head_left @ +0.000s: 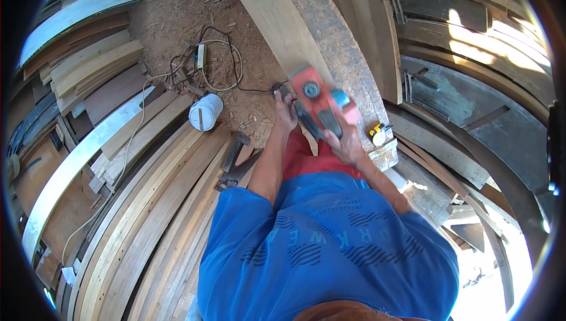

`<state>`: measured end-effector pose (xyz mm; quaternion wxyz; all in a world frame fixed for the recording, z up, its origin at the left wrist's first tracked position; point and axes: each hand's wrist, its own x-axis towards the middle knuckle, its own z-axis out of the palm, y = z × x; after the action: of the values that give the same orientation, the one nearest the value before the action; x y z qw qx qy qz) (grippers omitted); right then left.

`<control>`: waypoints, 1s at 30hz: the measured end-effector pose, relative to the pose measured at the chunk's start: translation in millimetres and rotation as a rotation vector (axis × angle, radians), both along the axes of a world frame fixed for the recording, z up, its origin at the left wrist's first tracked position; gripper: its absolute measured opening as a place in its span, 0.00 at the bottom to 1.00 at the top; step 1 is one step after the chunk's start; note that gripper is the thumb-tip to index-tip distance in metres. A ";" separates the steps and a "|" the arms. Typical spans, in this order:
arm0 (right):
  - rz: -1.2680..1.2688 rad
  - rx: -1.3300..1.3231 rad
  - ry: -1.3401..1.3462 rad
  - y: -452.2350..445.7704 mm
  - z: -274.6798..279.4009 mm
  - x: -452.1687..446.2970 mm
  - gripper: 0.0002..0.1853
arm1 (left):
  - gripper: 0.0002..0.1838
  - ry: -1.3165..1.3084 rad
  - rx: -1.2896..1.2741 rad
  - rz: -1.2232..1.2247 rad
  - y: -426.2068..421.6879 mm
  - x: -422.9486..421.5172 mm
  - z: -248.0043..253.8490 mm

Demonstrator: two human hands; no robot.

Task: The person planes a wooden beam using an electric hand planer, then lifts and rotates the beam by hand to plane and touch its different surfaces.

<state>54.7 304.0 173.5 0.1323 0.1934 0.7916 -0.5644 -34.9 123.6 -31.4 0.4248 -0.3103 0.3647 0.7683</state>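
Note:
A red power tool [316, 98] with a round knob and dark parts is held over the near end of a long pale board [268, 11], slightly blurred. My right hand [348, 141] is wrapped round its rear part. Left of the tool, my left hand [285, 111] has its fingers bent around the dark power cord [253, 89] close to the tool's side. The board lies along a worn workbench [336, 32].
A yellow tape measure [378, 132] sits on the bench's right edge. On the left are a white bucket [205, 112], stacked planks [141, 215] and a power strip [201, 56] with looped cables on the shaving-covered floor [177, 2]. More boards [471, 43] stand at right.

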 end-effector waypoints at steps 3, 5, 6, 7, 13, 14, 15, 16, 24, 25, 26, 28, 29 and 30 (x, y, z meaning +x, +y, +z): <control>-0.008 0.045 0.033 2.5 -3.7 -71.8 0.37 | 0.49 -0.058 -0.165 0.081 19.5 -12.6 53.5; 0.011 0.082 0.134 5.6 1.6 -136.0 0.36 | 0.49 -0.064 -0.067 -0.015 1.9 0.1 15.7; 0.030 0.072 0.165 9.0 4.5 -171.6 0.36 | 0.49 -0.060 -0.018 -0.061 -3.4 1.4 2.2; 0.073 0.099 0.157 13.8 -4.8 -208.2 0.37 | 0.48 -0.060 -0.016 -0.040 -3.1 2.9 7.6; -0.034 -0.001 0.329 35.9 29.7 -259.0 0.31 | 0.46 0.372 -0.320 0.064 48.9 6.6 41.2; -0.031 -0.077 0.302 49.2 47.2 -251.1 0.30 | 0.46 0.461 -0.509 -0.048 55.8 -0.5 33.6; -0.049 -0.091 0.304 56.6 55.9 -239.8 0.29 | 0.47 0.548 -0.701 -0.159 60.3 -5.9 28.4; -0.068 -0.105 0.301 62.5 64.9 -223.9 0.28 | 0.50 0.474 -0.701 -0.197 60.4 -6.9 26.9; -0.254 -0.158 0.151 93.4 72.1 -108.7 0.27 | 0.46 0.368 -0.027 -0.021 -19.3 -8.7 103.7; -0.264 -0.139 0.135 93.5 65.9 -99.6 0.27 | 0.47 0.333 0.064 -0.047 -29.9 -7.3 120.8; -0.271 -0.118 0.126 93.8 50.1 -92.1 0.28 | 0.47 0.305 0.157 -0.071 -38.0 -9.7 137.3; -0.282 -0.055 0.068 84.1 28.1 -78.8 0.27 | 0.46 0.192 0.177 -0.022 -41.7 -5.8 173.7; -0.286 -0.007 0.026 79.3 24.2 -76.8 0.26 | 0.44 0.214 0.352 -0.018 -39.0 -6.3 186.2; -0.274 0.015 -0.061 76.5 25.9 -74.3 0.27 | 0.43 0.232 0.528 -0.019 -37.0 -5.3 197.2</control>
<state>-19.5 380.6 199.3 0.0768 0.3177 0.7575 -0.5651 -40.3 86.6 165.8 0.4535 -0.0956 0.2010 0.8630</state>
